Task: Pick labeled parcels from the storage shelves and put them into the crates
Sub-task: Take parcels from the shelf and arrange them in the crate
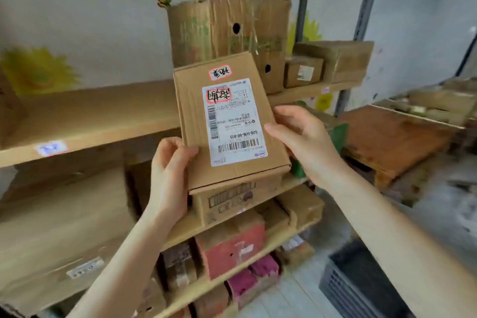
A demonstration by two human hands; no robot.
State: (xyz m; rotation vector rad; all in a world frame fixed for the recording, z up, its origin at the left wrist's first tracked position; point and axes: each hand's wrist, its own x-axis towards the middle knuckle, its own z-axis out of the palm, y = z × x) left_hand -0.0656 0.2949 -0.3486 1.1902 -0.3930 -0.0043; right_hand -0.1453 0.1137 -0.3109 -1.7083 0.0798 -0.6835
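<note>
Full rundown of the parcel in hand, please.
The parcel is a flat brown cardboard box, closed, top face tilted toward the camera. A white shipping label with barcodes sits on it upside down, a red-edged handwritten sticker beyond it. The left hand grips its lower left corner, the right hand its right edge, before the shelves.

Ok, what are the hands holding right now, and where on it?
A flat labeled parcel: left hand grips its near left corner, right hand its right edge.

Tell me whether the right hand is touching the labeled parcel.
Touching. The head view shows the right hand with its thumb lying over the right edge of the labeled parcel, no gap between them.
</note>
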